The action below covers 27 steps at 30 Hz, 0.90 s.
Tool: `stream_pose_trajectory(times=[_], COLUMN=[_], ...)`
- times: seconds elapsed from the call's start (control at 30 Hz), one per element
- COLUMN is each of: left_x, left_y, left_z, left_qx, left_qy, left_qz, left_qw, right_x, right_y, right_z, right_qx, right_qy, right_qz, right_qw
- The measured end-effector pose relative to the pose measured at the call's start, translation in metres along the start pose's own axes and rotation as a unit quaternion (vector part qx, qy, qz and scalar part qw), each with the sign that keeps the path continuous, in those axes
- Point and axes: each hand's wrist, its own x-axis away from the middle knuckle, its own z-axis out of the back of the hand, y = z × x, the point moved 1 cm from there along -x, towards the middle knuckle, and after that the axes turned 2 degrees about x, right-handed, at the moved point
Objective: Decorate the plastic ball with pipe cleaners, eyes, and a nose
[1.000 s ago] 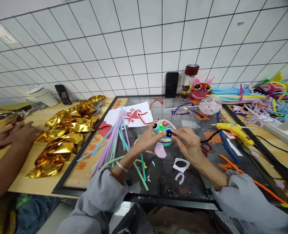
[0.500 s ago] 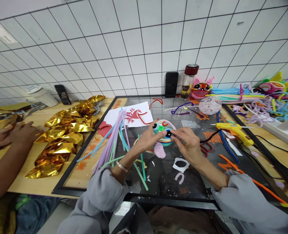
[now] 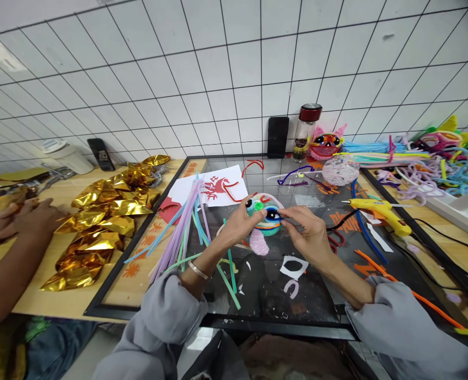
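Head view: a small, colourful craft face point(image 3: 269, 226) with big blue-and-black eyes sits at centre, between both hands, above a dark glossy board point(image 3: 265, 274). The left hand point(image 3: 240, 224) grips its left side, thumb against the nearer eye; the right hand point(image 3: 310, 227) pinches that eye's outer edge. Fuzzy-looking, it is probably light, soft and easily bent; its sides seem the safest hold, its lilac flap point(image 3: 260, 241) the weakest. Nearer the wearer lies a cut white scrap point(image 3: 285, 269); rightward, a yellow glue gun point(image 3: 380, 212); leftward, pastel strands point(image 3: 174, 237), then crumpled gold foil point(image 3: 99, 232).
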Motion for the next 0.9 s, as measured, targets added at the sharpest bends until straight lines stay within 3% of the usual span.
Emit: stream_pose_trajectory(times=[0.17,0.37,0.47,0.67,0.9], left_x=[-0.003,-0.003,-0.001,0.0,0.001], left_y=[-0.004,-0.003,-0.002,0.001,0.004], left_z=[0.001,0.001,0.001,0.0,-0.001], left_qx=[0.024,0.01,0.009,-0.013,-0.035], left_qy=[0.004,0.02,0.024,0.001,0.007], left_qz=[-0.011,0.005,0.008,-0.004,0.0], left_qw=[1.0,1.0,1.0,1.0,0.999], right_x=[0.001,0.005,0.007,0.008,0.007], right_y=[0.001,0.001,0.001,0.0,0.004], right_z=[0.001,-0.003,-0.005,-0.005,-0.009], right_qx=[-0.011,0.071,0.075,-0.01,-0.078], right_qy=[0.016,0.041,0.052,0.056,0.07], right_qz=[-0.023,0.079,0.082,-0.04,-0.164], right_qw=[1.0,0.994,0.992,0.998,0.981])
